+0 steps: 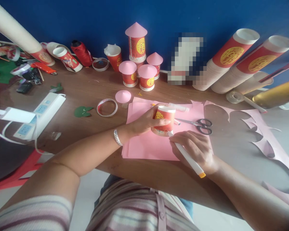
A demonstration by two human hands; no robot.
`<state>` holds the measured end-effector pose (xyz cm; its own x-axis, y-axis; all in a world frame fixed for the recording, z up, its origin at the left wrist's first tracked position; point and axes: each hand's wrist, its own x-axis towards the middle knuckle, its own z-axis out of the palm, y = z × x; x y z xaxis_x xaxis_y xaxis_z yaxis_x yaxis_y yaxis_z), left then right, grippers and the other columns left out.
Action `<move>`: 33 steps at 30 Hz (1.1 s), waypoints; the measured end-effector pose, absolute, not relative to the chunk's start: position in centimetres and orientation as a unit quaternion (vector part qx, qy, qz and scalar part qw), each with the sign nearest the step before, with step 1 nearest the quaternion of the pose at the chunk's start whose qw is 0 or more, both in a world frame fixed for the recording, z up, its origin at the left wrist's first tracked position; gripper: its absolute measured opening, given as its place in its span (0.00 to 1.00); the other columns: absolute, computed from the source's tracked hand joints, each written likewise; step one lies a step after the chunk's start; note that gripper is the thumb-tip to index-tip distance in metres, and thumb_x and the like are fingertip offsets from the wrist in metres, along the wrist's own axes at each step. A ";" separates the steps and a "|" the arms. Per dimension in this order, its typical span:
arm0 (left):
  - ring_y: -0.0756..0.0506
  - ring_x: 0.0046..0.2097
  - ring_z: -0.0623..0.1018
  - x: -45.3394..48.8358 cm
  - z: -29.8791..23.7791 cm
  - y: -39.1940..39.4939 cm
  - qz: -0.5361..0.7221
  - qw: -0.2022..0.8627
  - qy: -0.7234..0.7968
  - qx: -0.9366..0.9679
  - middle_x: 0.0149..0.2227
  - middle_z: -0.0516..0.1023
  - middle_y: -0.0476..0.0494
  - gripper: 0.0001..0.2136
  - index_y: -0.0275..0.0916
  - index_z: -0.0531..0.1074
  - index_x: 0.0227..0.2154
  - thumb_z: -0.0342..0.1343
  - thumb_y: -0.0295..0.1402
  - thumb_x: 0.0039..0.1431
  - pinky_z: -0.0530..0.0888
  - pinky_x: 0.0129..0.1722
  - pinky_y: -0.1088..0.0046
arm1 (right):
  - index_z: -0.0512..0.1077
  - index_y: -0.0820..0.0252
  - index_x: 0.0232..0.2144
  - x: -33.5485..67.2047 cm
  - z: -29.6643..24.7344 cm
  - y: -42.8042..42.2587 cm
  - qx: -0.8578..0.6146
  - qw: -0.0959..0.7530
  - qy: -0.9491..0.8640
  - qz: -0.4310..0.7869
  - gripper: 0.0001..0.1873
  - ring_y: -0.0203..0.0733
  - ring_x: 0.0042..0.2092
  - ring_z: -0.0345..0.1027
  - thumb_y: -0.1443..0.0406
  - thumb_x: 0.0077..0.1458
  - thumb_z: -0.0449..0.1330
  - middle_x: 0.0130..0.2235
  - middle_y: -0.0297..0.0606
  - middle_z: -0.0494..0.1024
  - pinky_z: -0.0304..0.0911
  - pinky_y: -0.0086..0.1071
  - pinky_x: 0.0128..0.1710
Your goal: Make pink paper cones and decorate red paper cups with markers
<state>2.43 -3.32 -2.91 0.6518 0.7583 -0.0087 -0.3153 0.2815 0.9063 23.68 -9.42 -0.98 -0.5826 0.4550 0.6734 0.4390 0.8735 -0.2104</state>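
Note:
My left hand (152,119) is wrapped round a red paper cup (167,116) with a gold emblem, its white end facing up and a patterned pale band at its lower rim. In my right hand (195,147) is a white marker (189,160) with an orange end, its tip at the cup's lower band. Whether the tip touches the cup is hard to tell. Beneath both hands lies a stack of pink paper (146,146). Black-handled scissors (203,125) rest on the paper, beside a clear marker cap or tube (179,107).
Several red cups with pink cone tops (136,43) stand behind. A loose pink cone (123,96) and a tape roll (107,107) lie left of the paper. Cup stacks (231,57) lean at back right, above a cut pink sheet (285,160). A power strip (40,115) lies left.

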 end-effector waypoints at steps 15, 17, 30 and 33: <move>0.34 0.51 0.84 2.4 -3.1 -3.3 0.355 0.770 0.211 0.487 0.50 0.83 0.27 0.24 0.39 0.68 0.53 0.68 0.42 0.59 0.81 0.47 0.58 | 0.71 0.63 0.39 23.4 -0.8 -9.7 -0.252 0.378 -0.891 0.001 0.11 0.36 0.27 0.68 0.79 0.57 0.62 0.29 0.35 0.77 0.65 0.31 0.27; 0.34 0.50 0.84 2.4 -3.1 -3.3 0.353 0.769 0.214 0.487 0.50 0.83 0.27 0.25 0.38 0.68 0.53 0.68 0.42 0.58 0.81 0.46 0.58 | 0.71 0.62 0.39 23.4 -0.7 -9.7 -0.253 0.375 -0.892 -0.001 0.11 0.36 0.27 0.68 0.79 0.57 0.62 0.29 0.35 0.77 0.65 0.31 0.27; 0.35 0.50 0.84 2.4 -3.0 -3.3 0.351 0.772 0.215 0.484 0.50 0.82 0.27 0.25 0.38 0.69 0.53 0.68 0.42 0.58 0.81 0.44 0.60 | 0.70 0.60 0.39 23.3 -0.5 -9.9 -0.258 0.363 -0.895 -0.001 0.10 0.35 0.27 0.68 0.78 0.59 0.61 0.29 0.34 0.78 0.66 0.31 0.27; 0.35 0.49 0.84 2.4 -3.1 -3.3 0.352 0.772 0.211 0.485 0.50 0.83 0.27 0.24 0.38 0.69 0.53 0.68 0.42 0.59 0.80 0.45 0.61 | 0.70 0.60 0.39 23.2 -0.5 -10.0 -0.259 0.364 -0.895 -0.004 0.10 0.35 0.27 0.68 0.77 0.59 0.61 0.29 0.34 0.78 0.66 0.31 0.28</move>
